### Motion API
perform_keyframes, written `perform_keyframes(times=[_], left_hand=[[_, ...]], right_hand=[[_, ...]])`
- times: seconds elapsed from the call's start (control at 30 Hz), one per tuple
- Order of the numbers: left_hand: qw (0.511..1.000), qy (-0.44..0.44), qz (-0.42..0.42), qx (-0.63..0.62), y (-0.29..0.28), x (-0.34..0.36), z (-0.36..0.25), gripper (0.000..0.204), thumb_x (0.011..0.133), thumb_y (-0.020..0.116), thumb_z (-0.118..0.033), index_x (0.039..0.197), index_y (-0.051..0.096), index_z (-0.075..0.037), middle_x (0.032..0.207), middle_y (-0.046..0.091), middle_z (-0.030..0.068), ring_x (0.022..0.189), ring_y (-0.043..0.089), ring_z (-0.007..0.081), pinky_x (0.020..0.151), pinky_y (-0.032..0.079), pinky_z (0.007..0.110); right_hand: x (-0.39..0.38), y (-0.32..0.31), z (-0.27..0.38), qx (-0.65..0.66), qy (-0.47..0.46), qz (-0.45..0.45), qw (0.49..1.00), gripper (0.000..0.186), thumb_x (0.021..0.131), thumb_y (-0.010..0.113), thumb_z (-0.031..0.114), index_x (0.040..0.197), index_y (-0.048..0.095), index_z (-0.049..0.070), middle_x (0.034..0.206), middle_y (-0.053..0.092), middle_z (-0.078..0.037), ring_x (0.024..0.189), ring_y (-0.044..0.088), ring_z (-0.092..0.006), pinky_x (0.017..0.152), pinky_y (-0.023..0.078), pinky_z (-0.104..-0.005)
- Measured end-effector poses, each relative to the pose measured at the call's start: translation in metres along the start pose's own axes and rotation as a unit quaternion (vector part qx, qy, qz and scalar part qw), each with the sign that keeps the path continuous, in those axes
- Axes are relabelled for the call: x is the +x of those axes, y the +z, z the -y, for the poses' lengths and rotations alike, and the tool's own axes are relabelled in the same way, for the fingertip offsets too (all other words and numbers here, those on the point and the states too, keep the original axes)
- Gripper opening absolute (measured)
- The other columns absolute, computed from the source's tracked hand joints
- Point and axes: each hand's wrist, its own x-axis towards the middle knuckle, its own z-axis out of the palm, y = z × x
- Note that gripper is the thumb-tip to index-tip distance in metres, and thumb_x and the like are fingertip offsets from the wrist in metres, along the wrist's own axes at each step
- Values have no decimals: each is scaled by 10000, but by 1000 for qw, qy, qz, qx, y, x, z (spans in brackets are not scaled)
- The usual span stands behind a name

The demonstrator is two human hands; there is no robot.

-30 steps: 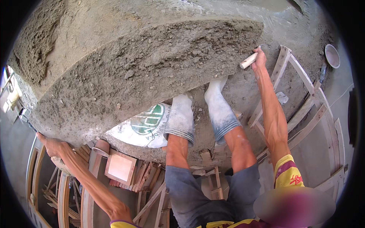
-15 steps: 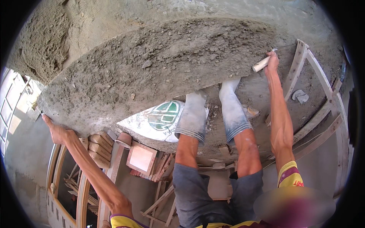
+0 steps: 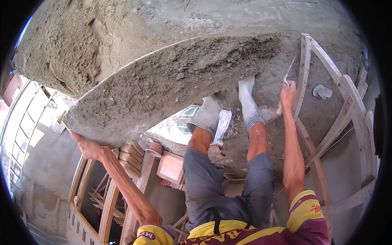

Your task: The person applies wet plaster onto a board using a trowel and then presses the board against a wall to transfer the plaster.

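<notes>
A long board (image 3: 136,62) heaped with damp grey mortar (image 3: 175,77) stretches across in front of my legs, its thin pale far edge showing. My left hand (image 3: 90,148) is at the board's near left corner, closed on its edge, with some fingers hidden beneath. Over on the right, my right hand (image 3: 288,94) is closed round the handle of a trowel (image 3: 289,72), whose thin blade points up and away, seen nearly edge-on. The trowel is beside the board's right end, apart from the mortar.
A wooden frame (image 3: 305,61) stands right of the trowel. My white boots (image 3: 207,112) are against the board's near side, by a white printed sack (image 3: 173,124). Stacked brown packs (image 3: 130,157), a bucket (image 3: 154,149) and timber lie lower left. A sand heap (image 3: 61,57) rises far left.
My right hand has come nearer and the trowel has turned, its blade now pointing away. My left hand and the board's left end appear further right and nearer; the whole view has also shifted.
</notes>
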Motion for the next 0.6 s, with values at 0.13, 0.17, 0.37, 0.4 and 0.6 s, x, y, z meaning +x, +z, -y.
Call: perform_keyframes(times=[0.13,0.17,0.37,0.4,0.6], left_hand=[[997,2,51,-65,-39,-20,-43,697,943,708,-553,1279,646,55,1238,690,133,1054,667,243,947,549,383],[995,-7,68,-74,-45,-17,-43,705,948,704,-549,1308,630,51,1266,678,135,1082,656,244,965,537,383],[977,-74,183,-76,-57,-23,-51,775,993,618,-572,1441,541,56,1389,615,147,1206,612,274,1051,496,417],[980,-66,182,-49,-63,-16,-42,783,998,608,-574,1446,530,63,1406,602,150,1223,602,276,1063,485,417],[969,-44,241,-16,-92,6,-18,854,992,602,-602,1473,479,92,1458,553,179,1264,568,294,1111,438,411]], right_hand=[[-126,-67,156,312,76,176,930,371,1033,577,307,1268,586,21,820,626,-59,655,588,-92,543,517,-281],[-156,-80,190,303,73,234,921,407,1051,539,347,1310,577,35,806,621,-46,648,586,-100,569,520,-294],[-309,-31,295,362,-38,233,902,359,1045,582,298,1245,586,0,1001,693,-238,973,702,-386,828,518,-453],[-318,-12,310,351,-68,199,912,330,1041,590,278,1212,584,-5,1004,684,-251,953,678,-442,819,518,-464],[-376,48,222,244,113,65,961,363,1047,560,289,1254,567,-9,994,703,-297,958,677,-495,814,511,-516]])
